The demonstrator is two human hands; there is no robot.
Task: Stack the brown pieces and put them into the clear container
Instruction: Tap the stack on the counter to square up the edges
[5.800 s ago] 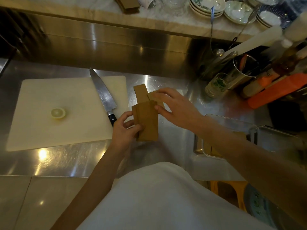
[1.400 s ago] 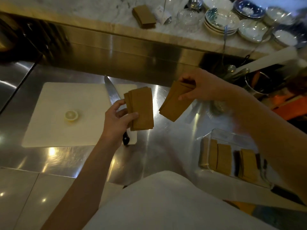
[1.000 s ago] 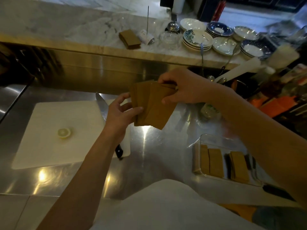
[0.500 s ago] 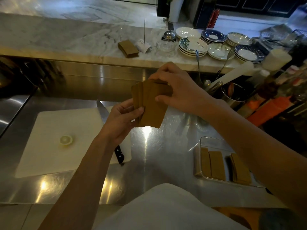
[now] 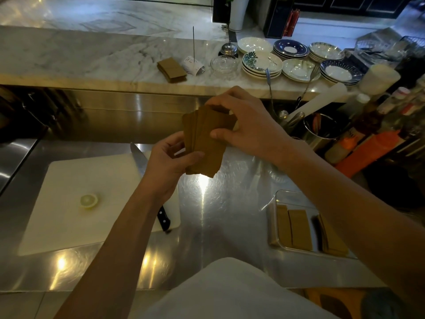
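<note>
We note the left hand (image 5: 169, 162) and right hand (image 5: 243, 127) both pinching the fanned brown pieces (image 5: 204, 143) in the air, up-left of the clear container (image 5: 274, 217) on the counter.

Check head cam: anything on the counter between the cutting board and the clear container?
Head view: only bare steel counter between the cutting board and the clear container; the knife lies on the board itself.

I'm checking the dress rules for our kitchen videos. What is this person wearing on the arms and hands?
Nothing shows on either arm: both forearms are bare as far as the picture reaches, with no sleeve in view. The left hand and the right hand are bare too, with no gloves and no visible rings, watch or wristband. A white garment, perhaps an apron, covers the body at the bottom edge.
</note>
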